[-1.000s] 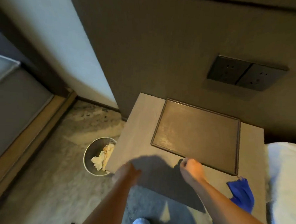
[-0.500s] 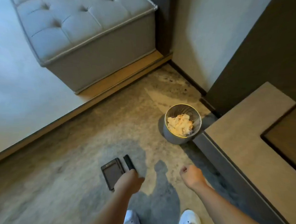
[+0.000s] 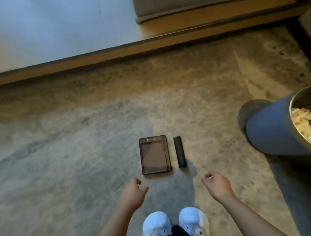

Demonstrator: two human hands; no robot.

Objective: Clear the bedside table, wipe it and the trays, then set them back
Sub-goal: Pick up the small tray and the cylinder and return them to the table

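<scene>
A small dark brown tray point(image 3: 154, 154) lies flat on the carpet in front of my feet. A slim black remote point(image 3: 179, 152) lies right beside it, on its right. My left hand point(image 3: 134, 192) hovers just below the tray's near left corner, fingers loosely apart and holding nothing. My right hand point(image 3: 217, 183) hangs below and to the right of the remote, fingers curled loosely, nothing in it. The bedside table is out of view.
A round metal waste bin point(image 3: 282, 129) with crumpled paper stands at the right edge. A wooden baseboard point(image 3: 148, 47) runs along the wall beyond the carpet. My white slippers point(image 3: 174, 225) show at the bottom.
My view has swung left and down, from the bedside table with its large tray to the floor. The small tray and remote now lie centred ahead, and both hands have loosened from fists.
</scene>
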